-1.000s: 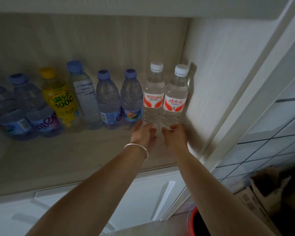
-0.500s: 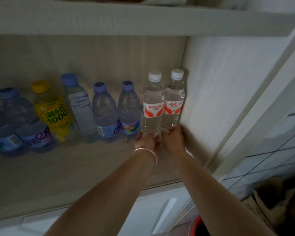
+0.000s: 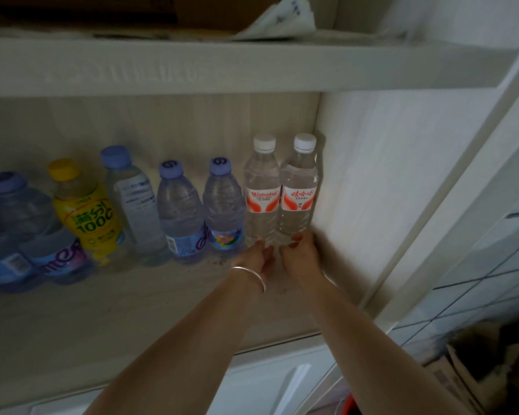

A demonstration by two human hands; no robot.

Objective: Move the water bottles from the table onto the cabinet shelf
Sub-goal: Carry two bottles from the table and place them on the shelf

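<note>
Two white-capped bottles stand upright at the right end of the shelf (image 3: 162, 301), side by side and touching: the left bottle (image 3: 262, 194) and the right bottle (image 3: 299, 190), both clear, full-looking, with red-and-white labels. The right bottle sits just beside the side panel (image 3: 372, 175), close to the back corner, with hardly any gap on that side. The left hand (image 3: 253, 259), wearing a bracelet (image 3: 249, 275), has its fingers at the foot of the left bottle; the right hand (image 3: 300, 254) has its fingers at the foot of the right bottle. Fingertips touch the bases, but whether they curl round them or only press cannot be told.

Left of the pair runs a row of upright bottles against the back: two blue-capped bottles (image 3: 222, 211), touching the left white-capped one, then a taller clear bottle (image 3: 132, 199), a yellow bottle (image 3: 84, 211), and blurred blue-capped ones (image 3: 24, 229) at the far left. In front of the row the shelf board is open to its front edge. An upper shelf (image 3: 222, 64) hangs above the caps with room between.
</note>
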